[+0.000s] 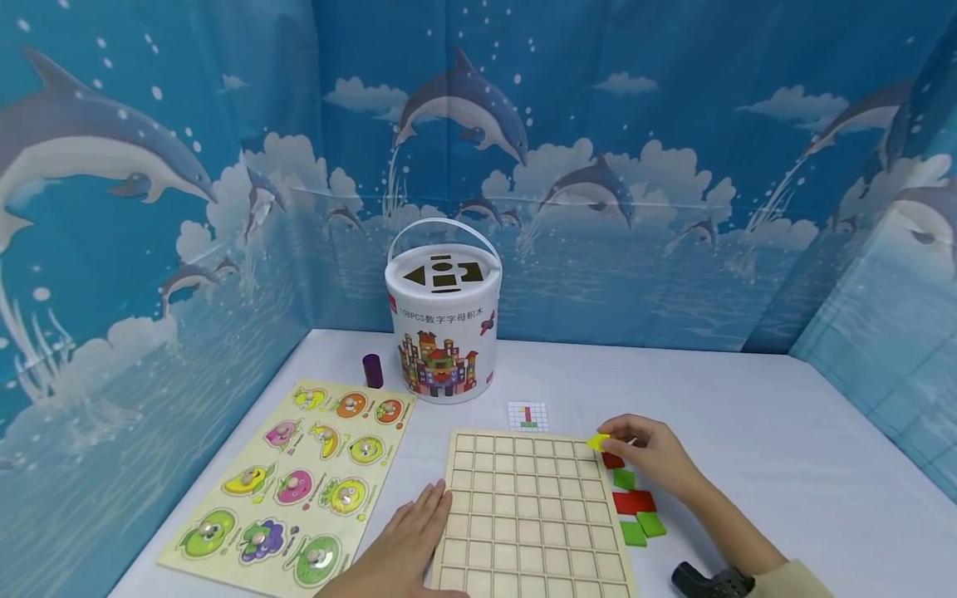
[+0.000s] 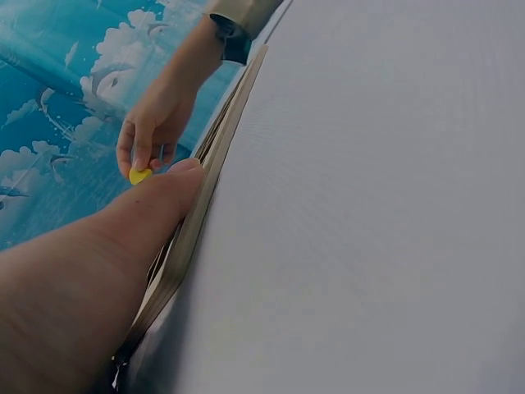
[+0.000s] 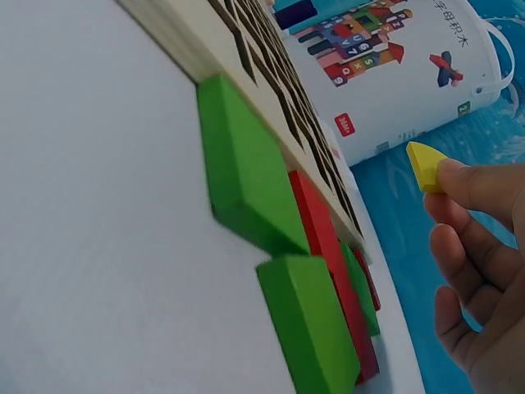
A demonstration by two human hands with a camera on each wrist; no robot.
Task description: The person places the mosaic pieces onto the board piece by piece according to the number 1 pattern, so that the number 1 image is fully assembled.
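My right hand [image 1: 658, 455] pinches a small yellow block [image 3: 425, 169] between thumb and fingertips, over the far right corner of a wooden grid board [image 1: 505, 484]. The block has one curved side in the right wrist view. My left hand [image 1: 404, 540] lies along the board's left edge with its fingers straight, the thumb at the near side. Beside the board's right edge lie green blocks [image 1: 651, 524] and red blocks [image 1: 634, 502], several in all. Just beyond the board's far edge is a small card [image 1: 527, 416] with a red and green figure on a grid.
A fruit puzzle board [image 1: 254, 453] with knobbed pieces lies to the left. Behind stands a white lidded bucket [image 1: 446, 332] with shape holes and a raised handle, a dark purple cylinder [image 1: 372, 370] beside it. A dolphin-print curtain [image 1: 635, 249] surrounds the white table [image 1: 785, 432].
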